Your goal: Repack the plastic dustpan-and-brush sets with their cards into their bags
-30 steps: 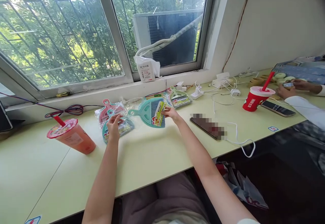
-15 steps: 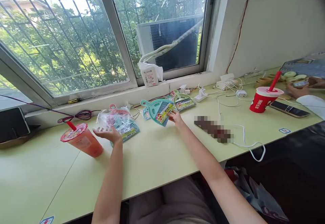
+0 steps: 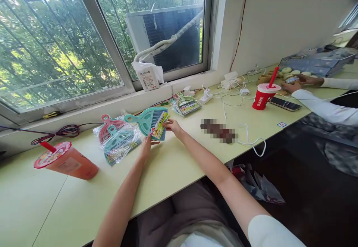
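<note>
Now, teal dustpan (image 3: 144,124) between right fingers (image 3: 169,125), clamped on its labelled end, and left fingers (image 3: 154,142) at lower edge, grip unclear.

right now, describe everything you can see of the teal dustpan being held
The teal dustpan looks plastic: a flared body with oval shapes and a holed handle pointing left. A bristled brush and yellow-green printed label cover its wide end. It's held above the table, right hand gripping the label end, left hand at its near edge.
</note>
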### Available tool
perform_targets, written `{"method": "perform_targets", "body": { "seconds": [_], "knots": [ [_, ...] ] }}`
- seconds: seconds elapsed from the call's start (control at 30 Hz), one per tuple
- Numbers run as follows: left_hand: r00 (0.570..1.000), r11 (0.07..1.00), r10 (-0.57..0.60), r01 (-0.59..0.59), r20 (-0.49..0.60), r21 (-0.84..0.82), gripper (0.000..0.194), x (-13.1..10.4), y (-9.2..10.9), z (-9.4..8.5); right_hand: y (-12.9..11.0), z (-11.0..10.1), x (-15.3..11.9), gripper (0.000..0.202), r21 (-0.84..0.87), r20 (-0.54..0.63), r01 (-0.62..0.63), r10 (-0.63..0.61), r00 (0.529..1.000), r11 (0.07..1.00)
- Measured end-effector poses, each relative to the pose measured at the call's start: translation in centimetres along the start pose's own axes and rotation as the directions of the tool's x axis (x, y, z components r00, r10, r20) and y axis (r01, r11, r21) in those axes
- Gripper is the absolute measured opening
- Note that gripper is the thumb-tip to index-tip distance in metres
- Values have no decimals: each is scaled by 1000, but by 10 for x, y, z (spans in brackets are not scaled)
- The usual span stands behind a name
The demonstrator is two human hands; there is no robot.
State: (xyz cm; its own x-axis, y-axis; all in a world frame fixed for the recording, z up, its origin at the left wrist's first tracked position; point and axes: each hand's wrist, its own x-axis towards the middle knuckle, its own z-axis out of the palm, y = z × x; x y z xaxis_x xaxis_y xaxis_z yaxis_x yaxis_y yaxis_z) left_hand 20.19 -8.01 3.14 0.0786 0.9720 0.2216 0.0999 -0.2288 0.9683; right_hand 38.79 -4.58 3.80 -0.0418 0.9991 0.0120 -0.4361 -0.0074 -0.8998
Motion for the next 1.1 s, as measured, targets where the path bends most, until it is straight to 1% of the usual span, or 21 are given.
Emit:
{"method": "perform_targets", "body": {
  "seconds": [0.03,0.07,0.1,0.17,0.23,0.27,0.3,0.37,0.4,0.43,0.47,0.57,0.63,0.7,0.77,0.8,0.87,0.9,0.97,1.03,1.1],
  "knots": [
    [998,995,-63,65,17,-76,56,1,-5,3,1,-1,1,40,-19,22,0,1,1000,1000],
    [996,988,-93,93,3,-121,56,1,-8,5,2,-2,2,40,-48,47,-10,12,999,999],
    [995,986,-96,91,-33,-142,56,1,-10,5,3,-5,4,40,-90,78,-27,34,996,996],
    [991,992,-49,34,-121,-125,53,0,-9,2,4,-12,7,36,-221,145,-57,90,985,974],
    [981,997,35,-48,-193,-60,50,-2,-3,-1,4,-19,9,38,-410,168,-33,111,980,911],
    [970,996,81,-90,-228,-29,48,-4,0,-2,4,-23,9,45,-522,159,7,89,983,853],
    [958,992,119,-124,-262,-2,46,-6,2,-3,3,-27,9,56,-634,144,53,51,988,771],
    [930,988,156,-154,-332,34,44,-8,6,-4,2,-33,7,77,-815,121,123,-41,992,566],
    [916,987,161,-154,-367,47,42,-9,6,-4,1,-35,6,82,-874,111,132,-73,991,468],
    [902,986,164,-152,-398,64,40,-9,6,-5,0,-36,5,82,-912,101,127,-86,991,391],
    [887,985,171,-148,-428,88,38,-8,6,-7,-1,-37,4,76,-934,92,115,-84,992,337],
    [836,967,224,-127,-501,221,29,-8,6,-11,-4,-30,1,41,-958,103,118,-71,992,263],
    [806,934,282,-107,-520,341,24,-9,7,-12,-6,-19,-3,26,-940,163,197,-140,977,278],
    [800,896,327,-93,-503,435,21,-12,11,-8,-6,-4,-9,27,-876,246,328,-258,934,353],
    [826,858,348,-90,-443,506,18,-17,15,-1,-5,14,-18,34,-775,304,452,-366,880,441],
    [848,834,353,-95,-395,543,17,-20,16,3,-5,22,-22,37,-733,307,487,-408,860,475],
    [887,782,362,-122,-286,612,16,-26,19,12,-3,34,-29,39,-678,269,514,-473,839,526],
    [900,760,366,-142,-238,634,16,-29,20,15,-2,38,-31,37,-659,245,519,-497,833,544],
    [908,735,381,-181,-177,654,19,-32,21,19,-2,42,-34,31,-618,215,529,-522,825,582],
    [899,724,407,-208,-164,658,23,-33,22,18,-2,42,-33,29,-572,187,520,-517,835,634],
    [879,716,443,-232,-173,658,25,-33,22,16,-2,40,-31,29,-544,136,472,-483,865,693]
  ]
}}
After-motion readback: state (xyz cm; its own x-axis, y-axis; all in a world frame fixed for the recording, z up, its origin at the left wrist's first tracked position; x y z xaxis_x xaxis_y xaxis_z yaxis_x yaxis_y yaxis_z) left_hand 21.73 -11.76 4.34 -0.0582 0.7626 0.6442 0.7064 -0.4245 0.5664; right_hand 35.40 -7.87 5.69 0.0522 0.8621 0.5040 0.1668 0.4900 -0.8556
